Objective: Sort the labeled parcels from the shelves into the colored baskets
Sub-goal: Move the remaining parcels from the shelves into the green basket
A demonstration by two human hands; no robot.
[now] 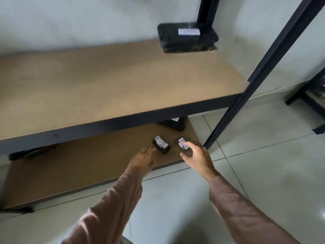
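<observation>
Both hands [143, 158] [197, 155] outstretched, fingers [149, 150] spread.

A shelving unit with dark metal uprights [274, 55] stands against a plain pale wall [79, 20]. The upper shelf board [105, 85] is light brown fibreboard edged by a dark metal rail [123, 124]. The lower shelf board [88, 166], of the same material, lies close above the floor. The floor [263, 173] is laid with large pale glossy tiles separated by thin dark grout lines and carries soft reflections. A second dark metal frame [306, 99] stands at the right edge.
</observation>
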